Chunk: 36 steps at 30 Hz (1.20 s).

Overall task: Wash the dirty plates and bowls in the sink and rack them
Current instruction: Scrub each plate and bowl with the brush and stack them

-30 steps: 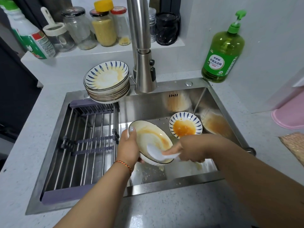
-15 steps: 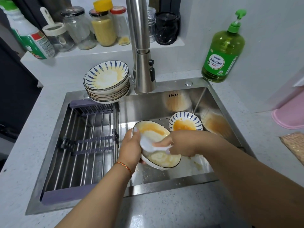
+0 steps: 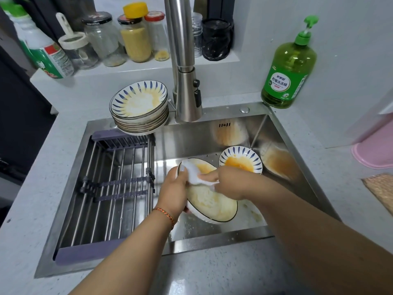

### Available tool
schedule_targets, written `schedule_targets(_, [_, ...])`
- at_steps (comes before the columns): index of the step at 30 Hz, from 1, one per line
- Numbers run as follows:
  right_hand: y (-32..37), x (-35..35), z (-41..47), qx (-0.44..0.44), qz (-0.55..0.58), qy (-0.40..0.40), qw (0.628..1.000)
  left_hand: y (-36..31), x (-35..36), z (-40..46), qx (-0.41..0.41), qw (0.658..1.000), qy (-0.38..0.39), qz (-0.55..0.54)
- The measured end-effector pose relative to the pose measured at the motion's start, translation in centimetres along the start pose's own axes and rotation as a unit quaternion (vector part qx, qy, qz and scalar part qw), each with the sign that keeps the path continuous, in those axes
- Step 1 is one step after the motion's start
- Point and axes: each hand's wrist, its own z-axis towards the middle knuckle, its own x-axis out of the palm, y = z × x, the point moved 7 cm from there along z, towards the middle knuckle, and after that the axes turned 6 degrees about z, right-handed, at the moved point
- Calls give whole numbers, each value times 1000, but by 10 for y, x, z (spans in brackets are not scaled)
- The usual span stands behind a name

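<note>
While the left hand [image 3: 177, 188] grips the near-left rim of a plate [image 3: 212, 204], thumb over the edge and fingers curled under it, the right hand [image 3: 230, 184] pinches a white sponge [image 3: 194, 174] and presses it on the plate's far rim. The plate is tilted above the sink [image 3: 191, 141] floor, its face filmed with pale suds and an orange smear left at the top.

The likeliest trouble, I judge, is a slip: the rim is soapy and one hand carries it, so a hard scrub could twist it loose onto the steel or against the bowl [image 3: 240, 159] just behind. Sauce might also be missed along the rim under the left thumb.

The rack [image 3: 119, 177] fills the sink's left half and holds no dishes, so nothing is racked yet. The bowl sits on the sink floor beyond the plate, coated inside with orange sauce. On the sink's back-left corner, overhanging the rack's end, stands a stack [image 3: 139, 109] of plates, the top one smeared yellow. The tap [image 3: 187, 96] rises just right of it; no water is seen running. On the counter at the far right is a green soap bottle [image 3: 288, 67], roughly full. On the shelf behind are jars [image 3: 136, 37], one full of yellow grains, others nearly empty.
</note>
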Motion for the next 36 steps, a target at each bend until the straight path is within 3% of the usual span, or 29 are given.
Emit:
schedule_targets(2, [1, 8, -9, -18, 9, 43, 999, 5, -6, 1, -10, 1000, -19, -5])
schedule_targets(5, [-17, 14, -30, 26, 63, 138, 988, 9, -16, 4, -12, 998, -44, -31])
schedule_targets(8, [-32, 11, -38, 53, -77, 165, 982, 7, -20, 7, 0, 999, -44, -21])
schedule_targets(10, [-38, 8, -32, 66, -180, 129, 973, 6, -20, 6, -3, 999, -37, -16])
schedule_targets(12, [-46, 0, -25, 84, -167, 42, 981, 10, -19, 6, -16, 999, -34, -21])
schedule_targets(15, [-65, -7, -19, 112, 33, -99, 988, 14, -21, 6, -41, 997, -40, -46])
schedule_targets(18, [-71, -3, -16, 118, 199, -165, 959, 26, -24, 9, -83, 992, -48, -81])
schedule_targets(23, [-62, 4, -12, 128, 333, -163, 920, 46, -20, 6, -173, 972, -41, -156])
schedule_targets(28, [-49, -1, -22, 63, 404, -158, 899, 49, -17, 1, -249, 946, -44, -204])
schedule_targets(32, [-37, 0, -26, 17, 305, -101, 947, 42, -17, -1, -285, 940, -22, -187])
schedule_targets(36, [-37, -5, -18, -1, 241, -134, 961, 43, -15, -7, -371, 913, -10, -170])
